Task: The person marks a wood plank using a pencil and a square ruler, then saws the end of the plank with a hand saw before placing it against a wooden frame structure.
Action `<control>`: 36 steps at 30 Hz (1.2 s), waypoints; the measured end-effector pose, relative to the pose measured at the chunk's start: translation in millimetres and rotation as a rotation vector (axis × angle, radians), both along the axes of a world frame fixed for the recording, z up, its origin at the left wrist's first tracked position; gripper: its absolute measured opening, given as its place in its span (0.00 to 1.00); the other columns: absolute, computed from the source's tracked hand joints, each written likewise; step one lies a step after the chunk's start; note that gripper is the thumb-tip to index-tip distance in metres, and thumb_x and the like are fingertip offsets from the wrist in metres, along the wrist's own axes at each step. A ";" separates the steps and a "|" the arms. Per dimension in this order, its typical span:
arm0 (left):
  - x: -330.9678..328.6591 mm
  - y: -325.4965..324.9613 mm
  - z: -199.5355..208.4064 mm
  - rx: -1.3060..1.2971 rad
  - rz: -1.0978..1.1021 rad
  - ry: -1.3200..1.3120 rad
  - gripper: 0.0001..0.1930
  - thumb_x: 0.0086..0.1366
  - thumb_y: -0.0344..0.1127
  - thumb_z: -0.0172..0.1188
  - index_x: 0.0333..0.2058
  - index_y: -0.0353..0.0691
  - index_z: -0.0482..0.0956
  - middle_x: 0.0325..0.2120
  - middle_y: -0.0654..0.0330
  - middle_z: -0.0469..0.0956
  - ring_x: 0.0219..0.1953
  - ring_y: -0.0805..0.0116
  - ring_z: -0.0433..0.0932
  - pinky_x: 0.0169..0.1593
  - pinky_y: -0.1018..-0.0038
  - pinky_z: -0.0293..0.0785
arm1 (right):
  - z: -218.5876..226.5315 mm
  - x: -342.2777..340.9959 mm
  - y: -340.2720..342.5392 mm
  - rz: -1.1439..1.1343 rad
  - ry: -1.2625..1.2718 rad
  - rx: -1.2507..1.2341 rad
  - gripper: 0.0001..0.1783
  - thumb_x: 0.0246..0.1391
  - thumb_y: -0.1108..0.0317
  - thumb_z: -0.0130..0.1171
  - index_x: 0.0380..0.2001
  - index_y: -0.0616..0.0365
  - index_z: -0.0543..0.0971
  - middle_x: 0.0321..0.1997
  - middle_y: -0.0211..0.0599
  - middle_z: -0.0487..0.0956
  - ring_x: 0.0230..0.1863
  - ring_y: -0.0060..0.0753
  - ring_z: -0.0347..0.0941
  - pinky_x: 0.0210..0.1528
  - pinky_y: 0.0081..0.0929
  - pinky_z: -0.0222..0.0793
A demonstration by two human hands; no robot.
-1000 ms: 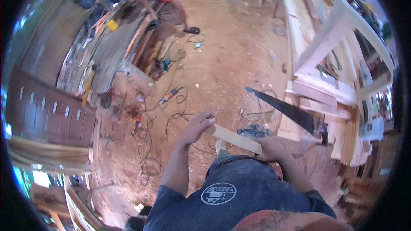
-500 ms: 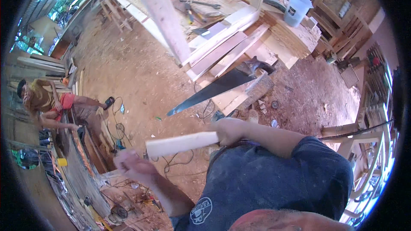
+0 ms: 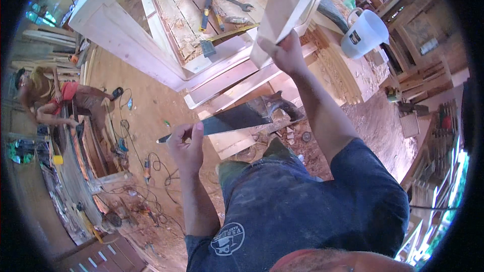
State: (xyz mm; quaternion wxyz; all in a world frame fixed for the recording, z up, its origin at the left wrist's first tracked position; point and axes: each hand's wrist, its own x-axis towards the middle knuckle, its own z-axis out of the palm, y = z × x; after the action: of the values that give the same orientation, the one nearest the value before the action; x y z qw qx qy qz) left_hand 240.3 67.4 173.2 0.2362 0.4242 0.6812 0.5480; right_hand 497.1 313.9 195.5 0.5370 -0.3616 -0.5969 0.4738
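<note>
My right hand [image 3: 288, 54] is raised over the bench side, its fingers closed round the lower edge of a pale wooden board [image 3: 282, 12]. The board stands steeply in front of a post of the wooden frame [image 3: 128, 45]. Lower and to the left, my left hand [image 3: 186, 147] has its fingers curled and the thumb pressed to them; whatever it may hold is hidden. Behind that hand lies a handsaw [image 3: 237, 119], its handle to the right and its dark blade pointing left. A narrow dark tip shows just past my left fingers.
On the shaving-covered bench lie a wrench [image 3: 227, 0], a yellow-black tool [image 3: 205, 14] and a yellow strip [image 3: 234, 32]. A translucent jug [image 3: 364, 34] stands at right. Cables [image 3: 164, 171] trail across the dirt floor. Another person [image 3: 55, 93] sits at far left.
My right hand has swung up and away with the wooden board, from before my body to the frame's post. My left hand has moved right, towards the saw. The view has shifted.
</note>
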 end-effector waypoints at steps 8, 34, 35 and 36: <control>-26.1 -2.5 -8.3 -0.122 0.046 -0.069 0.11 0.69 0.35 0.71 0.31 0.36 0.82 0.24 0.72 0.75 0.27 0.83 0.68 0.32 0.80 0.63 | -26.2 -10.6 69.3 -0.045 0.150 -0.004 0.36 0.58 0.77 0.67 0.67 0.67 0.64 0.60 0.42 0.77 0.60 0.33 0.77 0.61 0.35 0.75; 129.5 287.3 199.6 0.402 -0.647 -0.294 0.33 0.66 0.41 0.74 0.63 0.33 0.70 0.54 0.50 0.80 0.55 0.66 0.80 0.57 0.70 0.77 | -21.0 -33.6 67.4 0.167 0.210 0.014 0.39 0.58 0.82 0.59 0.72 0.62 0.60 0.64 0.41 0.74 0.65 0.30 0.73 0.67 0.31 0.69; 132.0 295.4 196.3 0.443 -0.596 -0.307 0.28 0.65 0.39 0.73 0.58 0.33 0.74 0.49 0.53 0.81 0.51 0.66 0.81 0.56 0.70 0.78 | -19.6 -34.6 66.3 0.179 0.213 0.012 0.39 0.58 0.82 0.59 0.72 0.62 0.60 0.64 0.41 0.74 0.65 0.30 0.73 0.67 0.31 0.69; 132.5 299.4 192.0 0.483 -0.544 -0.318 0.23 0.65 0.37 0.72 0.54 0.32 0.77 0.45 0.55 0.83 0.47 0.67 0.82 0.54 0.70 0.79 | -18.0 -36.4 65.0 0.183 0.227 -0.001 0.38 0.58 0.82 0.59 0.72 0.62 0.61 0.64 0.40 0.74 0.65 0.29 0.73 0.67 0.31 0.70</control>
State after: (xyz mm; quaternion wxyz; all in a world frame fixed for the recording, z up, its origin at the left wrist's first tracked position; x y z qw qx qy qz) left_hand 372.8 366.8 365.2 0.3686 0.5421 0.3503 0.6690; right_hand 460.6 378.9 177.5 0.5554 -0.2500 -0.5627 0.5589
